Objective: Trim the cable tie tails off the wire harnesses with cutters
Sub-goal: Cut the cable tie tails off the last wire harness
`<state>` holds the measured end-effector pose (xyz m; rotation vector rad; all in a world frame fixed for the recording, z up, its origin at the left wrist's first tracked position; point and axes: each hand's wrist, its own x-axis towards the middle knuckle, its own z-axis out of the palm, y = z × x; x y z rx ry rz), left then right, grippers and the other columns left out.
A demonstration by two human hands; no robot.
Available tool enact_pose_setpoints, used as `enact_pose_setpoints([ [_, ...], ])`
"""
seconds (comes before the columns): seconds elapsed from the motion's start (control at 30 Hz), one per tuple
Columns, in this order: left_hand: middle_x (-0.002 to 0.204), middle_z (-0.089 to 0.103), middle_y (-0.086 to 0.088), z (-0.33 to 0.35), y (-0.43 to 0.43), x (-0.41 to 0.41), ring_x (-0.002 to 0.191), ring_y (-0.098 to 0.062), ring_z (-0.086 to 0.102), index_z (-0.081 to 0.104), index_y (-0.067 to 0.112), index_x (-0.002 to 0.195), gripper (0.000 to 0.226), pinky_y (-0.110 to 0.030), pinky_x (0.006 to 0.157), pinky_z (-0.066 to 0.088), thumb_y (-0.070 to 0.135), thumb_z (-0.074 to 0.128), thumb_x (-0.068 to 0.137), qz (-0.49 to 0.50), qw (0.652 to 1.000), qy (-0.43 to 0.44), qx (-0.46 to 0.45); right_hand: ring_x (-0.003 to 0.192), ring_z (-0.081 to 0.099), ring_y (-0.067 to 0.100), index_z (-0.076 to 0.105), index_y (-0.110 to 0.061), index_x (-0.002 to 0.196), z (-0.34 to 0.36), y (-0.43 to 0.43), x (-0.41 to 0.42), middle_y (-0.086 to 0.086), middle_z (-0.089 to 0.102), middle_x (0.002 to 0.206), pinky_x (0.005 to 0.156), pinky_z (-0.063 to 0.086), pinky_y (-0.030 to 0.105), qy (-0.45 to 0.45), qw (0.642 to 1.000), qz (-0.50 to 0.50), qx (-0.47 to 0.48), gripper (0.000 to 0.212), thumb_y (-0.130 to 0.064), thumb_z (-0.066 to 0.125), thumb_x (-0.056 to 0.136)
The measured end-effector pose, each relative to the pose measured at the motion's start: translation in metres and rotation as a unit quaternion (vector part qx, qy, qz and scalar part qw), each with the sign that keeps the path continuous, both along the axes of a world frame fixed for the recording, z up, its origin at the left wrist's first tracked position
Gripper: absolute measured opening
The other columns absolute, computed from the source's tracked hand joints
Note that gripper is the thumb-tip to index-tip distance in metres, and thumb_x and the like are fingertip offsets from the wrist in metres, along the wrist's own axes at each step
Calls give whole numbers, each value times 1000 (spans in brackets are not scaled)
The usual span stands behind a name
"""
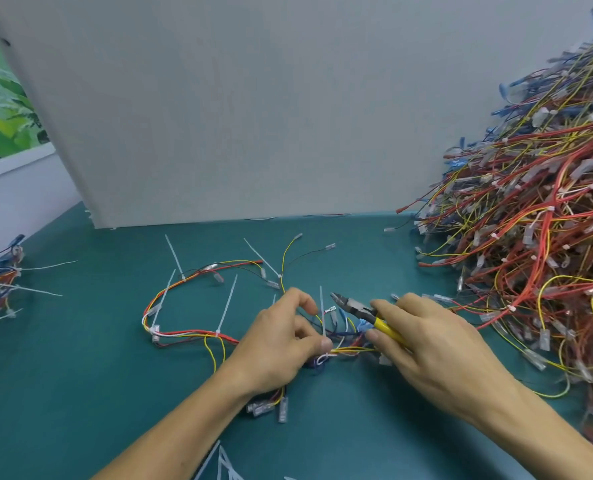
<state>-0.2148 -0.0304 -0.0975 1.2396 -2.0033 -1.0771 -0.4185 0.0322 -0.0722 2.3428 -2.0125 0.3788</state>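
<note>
A tall heap of red, yellow and blue wire harnesses [537, 237] fills the right side of the green bench [80, 375] and crowds up against the right forearm; a smaller heap [0, 282] with untrimmed white tails lies at the left edge; a grey panel [253, 98] stands upright behind the work; cut-off tails [224, 462] lie at the near edge.

One harness [191, 334] is spread in a loop in front of the panel, several long tie tails sticking up from it. The left grip [281, 344] has thumb and fingers curled round this harness at a white tie, just beside an upright tail [322, 313]. The right grip [426, 348] is wrapped round the yellow handles of the cutters [357, 308], their head pointing left, near that tail; the jaws seem slightly parted, though blur makes this uncertain.
</note>
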Motion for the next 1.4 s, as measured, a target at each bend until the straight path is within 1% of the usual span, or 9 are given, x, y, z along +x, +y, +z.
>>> enact_pose_setpoints([
  [0.13, 69, 72, 7, -1, 0, -2, 59, -5, 59, 50, 26, 94, 26, -19, 63, 45, 15, 70, 82, 2, 1000, -16, 1, 97, 49, 16, 47, -30, 121, -3, -2, -3, -8, 46, 98, 75, 44, 33, 21, 1000, 2, 11, 57, -65, 16, 88],
  [0.27, 69, 71, 8, -4, 3, -2, 60, -4, 60, 66, 22, 83, 10, -19, 64, 46, 13, 69, 84, -1, 999, -4, -46, 96, 48, 16, 48, -31, 117, -2, -3, -3, -9, 45, 95, 73, 44, 34, 18, 1000, 7, 14, 57, -67, 15, 86],
  [0.37, 67, 67, 2, -6, 4, -1, 60, -9, 60, 64, 17, 80, 10, -27, 66, 48, 12, 64, 88, -1, 998, 28, -48, 93, 49, 18, 52, -30, 115, 1, -3, -4, -8, 46, 93, 72, 45, 36, 13, 1000, 15, 19, 54, -65, 21, 87],
  [0.53, 76, 69, -9, -7, 0, 1, 66, -18, 58, 64, 15, 84, 7, -39, 72, 51, 10, 64, 88, 4, 997, 74, -32, 88, 52, 24, 63, -25, 109, 8, -1, -9, -5, 52, 90, 69, 47, 37, 22, 999, 26, 14, 33, -46, 49, 88],
  [0.63, 78, 69, -8, -8, 0, 1, 68, -18, 57, 63, 18, 82, 10, -45, 76, 51, 11, 62, 90, -7, 996, 90, -27, 95, 53, 19, 58, -30, 113, 9, 1, -9, -8, 52, 97, 74, 49, 36, 65, 996, 42, 51, 37, -45, 43, 84],
  [0.73, 80, 67, -10, -9, 1, 2, 70, -19, 55, 62, 22, 83, 5, -49, 79, 50, 23, 59, 87, -26, 994, 108, -15, 98, 54, 16, 55, -31, 117, 8, 1, -11, -10, 51, 102, 74, 49, 33, 78, 994, 51, 61, 41, -47, 41, 82],
  [0.9, 77, 64, -7, -10, 2, 2, 70, -27, 55, 60, 24, 84, 6, -48, 77, 48, 28, 55, 84, -40, 993, 98, -42, 96, 53, 15, 55, -32, 120, 8, 0, -12, -10, 50, 103, 74, 48, 31, 84, 993, 66, 54, 41, -47, 42, 84],
  [1.2, 69, 57, 10, -13, 1, 2, 65, -26, 50, 59, 27, 83, 5, -38, 67, 45, 28, 55, 85, -45, 992, 75, -86, 93, 54, 18, 54, -31, 117, 6, 1, -12, -8, 49, 99, 73, 49, 32, 92, 992, 74, 33, 38, -50, 38, 89],
  [1.4, 71, 59, 4, -12, 1, 2, 66, -26, 51, 59, 27, 83, 5, -36, 68, 45, 28, 55, 85, -45, 992, 76, -91, 91, 54, 15, 53, -34, 120, 7, 1, -14, -10, 50, 98, 72, 48, 30, 79, 993, 78, 35, 40, -51, 40, 86],
])
